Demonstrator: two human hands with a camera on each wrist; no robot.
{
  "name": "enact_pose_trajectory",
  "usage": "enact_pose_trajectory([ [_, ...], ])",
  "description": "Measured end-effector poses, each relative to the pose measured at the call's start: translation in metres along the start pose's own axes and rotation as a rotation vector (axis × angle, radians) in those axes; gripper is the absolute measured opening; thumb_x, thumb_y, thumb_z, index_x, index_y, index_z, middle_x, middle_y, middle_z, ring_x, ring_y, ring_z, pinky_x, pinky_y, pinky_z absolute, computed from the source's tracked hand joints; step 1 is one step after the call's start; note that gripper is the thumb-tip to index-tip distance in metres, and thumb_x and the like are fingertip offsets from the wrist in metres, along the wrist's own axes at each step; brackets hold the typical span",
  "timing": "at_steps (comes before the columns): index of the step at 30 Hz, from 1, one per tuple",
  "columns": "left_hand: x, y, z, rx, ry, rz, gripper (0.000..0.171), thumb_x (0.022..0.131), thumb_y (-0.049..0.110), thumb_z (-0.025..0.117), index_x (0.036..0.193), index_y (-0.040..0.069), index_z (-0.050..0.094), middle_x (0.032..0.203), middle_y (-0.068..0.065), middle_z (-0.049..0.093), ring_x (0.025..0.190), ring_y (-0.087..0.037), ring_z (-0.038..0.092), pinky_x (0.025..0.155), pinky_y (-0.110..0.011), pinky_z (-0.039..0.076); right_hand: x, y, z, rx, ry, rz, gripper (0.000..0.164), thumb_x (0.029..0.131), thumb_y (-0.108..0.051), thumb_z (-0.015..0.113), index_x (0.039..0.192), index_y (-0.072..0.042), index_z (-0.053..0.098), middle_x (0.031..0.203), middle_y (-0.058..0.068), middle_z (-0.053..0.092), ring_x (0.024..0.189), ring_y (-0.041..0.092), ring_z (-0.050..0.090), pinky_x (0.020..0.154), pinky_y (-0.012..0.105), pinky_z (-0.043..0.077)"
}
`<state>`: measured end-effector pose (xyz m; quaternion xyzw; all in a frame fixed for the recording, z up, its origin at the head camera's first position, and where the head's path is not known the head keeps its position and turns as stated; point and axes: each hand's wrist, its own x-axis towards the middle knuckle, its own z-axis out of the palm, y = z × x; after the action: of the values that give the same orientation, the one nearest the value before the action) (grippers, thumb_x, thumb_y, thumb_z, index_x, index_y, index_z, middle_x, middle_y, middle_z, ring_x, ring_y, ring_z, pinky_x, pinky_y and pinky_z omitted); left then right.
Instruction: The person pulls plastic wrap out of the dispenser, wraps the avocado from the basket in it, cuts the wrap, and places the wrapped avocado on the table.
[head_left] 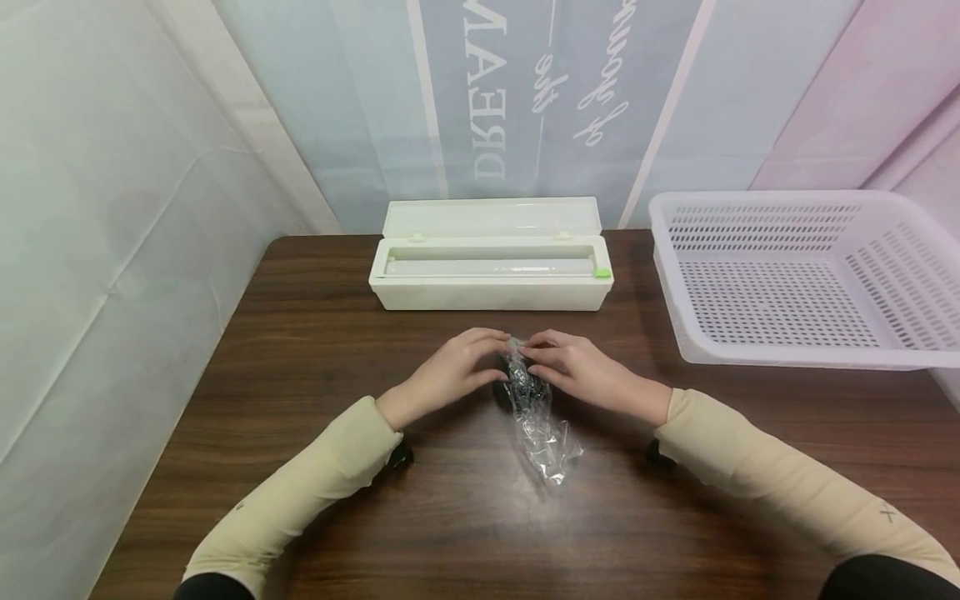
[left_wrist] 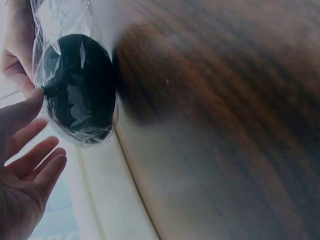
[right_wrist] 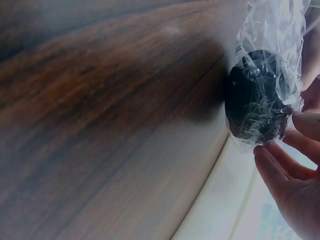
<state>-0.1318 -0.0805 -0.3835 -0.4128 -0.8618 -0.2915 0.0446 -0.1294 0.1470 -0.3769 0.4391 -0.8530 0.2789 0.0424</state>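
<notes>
A dark oval object [left_wrist: 80, 90], its kind unclear, lies on the table wrapped in crinkled cling film [head_left: 551, 446]. A loose tail of that film trails toward the person. My left hand [head_left: 453, 364] is at the left of the bundle. Its thumb [left_wrist: 25, 110] touches the film, while its other fingers spread loosely past the bundle's far end. From the other side my right hand [head_left: 585, 367] pinches the film near the far end, its fingertips [right_wrist: 262, 152] bent against the wrapped object.
Behind the hands stands a white cling film dispenser [head_left: 491, 293] with its lid raised, a roll inside and a green cutter slide [head_left: 602, 272] at the right. At the right back sits a white plastic basket [head_left: 678, 321]. Fabric hangs along the back and left edges of the wooden table [head_left: 300, 333].
</notes>
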Motion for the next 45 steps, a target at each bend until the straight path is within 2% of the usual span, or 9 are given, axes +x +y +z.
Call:
enact_pose_trajectory([
  [6,0.0023,0.0007,-0.0005,-0.006,-0.054,-0.088,0.056,0.078,0.025,0.071,0.125,0.000,0.052,0.130,-0.015,0.049,0.122,-0.023,0.045,0.103,-0.033,0.034,-0.0001,-0.0002,-0.0022,-0.001,-0.034,0.023,0.032,0.085,-0.010,0.063,0.112,0.006,0.062,0.114,0.019,0.060,0.105,0.031,0.058,0.089,0.038,0.048],
  [11,0.0049,0.0021,-0.0013,-0.012,-0.115,-0.141,0.063,0.080,0.029,0.069,0.130,-0.001,0.047,0.134,-0.014,0.045,0.124,-0.023,0.042,0.104,-0.034,0.033,-0.0003,-0.0004,-0.0038,0.026,-0.043,0.019,0.032,0.085,-0.011,0.064,0.112,0.006,0.062,0.115,0.019,0.060,0.105,0.029,0.058,0.087,0.037,0.048],
  [16,0.0056,0.0037,-0.0007,-0.013,-0.142,-0.147,0.065,0.079,0.031,0.070,0.131,-0.001,0.046,0.134,-0.013,0.046,0.124,-0.023,0.042,0.103,-0.032,0.034,0.0005,-0.0001,-0.0052,0.050,-0.039,0.013,0.030,0.084,-0.011,0.065,0.110,0.003,0.064,0.110,0.013,0.060,0.100,0.022,0.059,0.083,0.031,0.051],
  [19,0.0056,0.0049,0.0000,-0.027,-0.157,-0.144,0.066,0.079,0.032,0.070,0.131,-0.001,0.045,0.134,-0.013,0.046,0.124,-0.023,0.043,0.103,-0.031,0.034,0.0014,0.0000,-0.0053,0.058,-0.043,0.010,0.029,0.083,-0.011,0.066,0.109,0.001,0.064,0.110,0.012,0.062,0.102,0.023,0.059,0.086,0.033,0.050],
  [25,0.0037,0.0090,0.0000,-0.045,-0.178,-0.153,0.063,0.080,0.033,0.069,0.129,0.000,0.047,0.128,-0.012,0.051,0.119,-0.020,0.048,0.100,-0.029,0.039,0.0038,-0.0036,-0.0066,0.071,-0.092,0.013,0.033,0.083,-0.016,0.066,0.113,-0.001,0.063,0.115,0.011,0.062,0.108,0.024,0.056,0.090,0.036,0.047],
  [29,0.0022,0.0097,0.0001,-0.043,-0.180,-0.165,0.058,0.081,0.034,0.067,0.126,0.002,0.051,0.123,-0.009,0.056,0.113,-0.016,0.051,0.096,-0.027,0.041,0.0046,-0.0046,-0.0066,0.079,-0.120,0.012,0.039,0.081,-0.021,0.069,0.113,0.000,0.063,0.117,0.010,0.060,0.108,0.022,0.056,0.090,0.035,0.047],
  [39,-0.0018,0.0082,-0.0045,-0.055,-0.183,-0.191,0.039,0.092,0.031,0.054,0.120,0.005,0.057,0.115,-0.005,0.061,0.107,-0.014,0.055,0.091,-0.027,0.045,0.0067,-0.0048,-0.0078,0.068,-0.133,-0.022,0.039,0.077,-0.016,0.072,0.112,0.000,0.063,0.114,0.011,0.062,0.106,0.025,0.057,0.088,0.037,0.048],
  [45,-0.0030,0.0067,-0.0062,-0.058,-0.187,-0.193,0.038,0.092,0.029,0.054,0.120,0.003,0.058,0.115,-0.007,0.060,0.108,-0.016,0.055,0.093,-0.028,0.044,0.0082,-0.0052,-0.0085,0.076,-0.162,-0.029,0.037,0.077,-0.013,0.072,0.111,0.001,0.063,0.114,0.011,0.061,0.106,0.025,0.056,0.088,0.037,0.048],
])
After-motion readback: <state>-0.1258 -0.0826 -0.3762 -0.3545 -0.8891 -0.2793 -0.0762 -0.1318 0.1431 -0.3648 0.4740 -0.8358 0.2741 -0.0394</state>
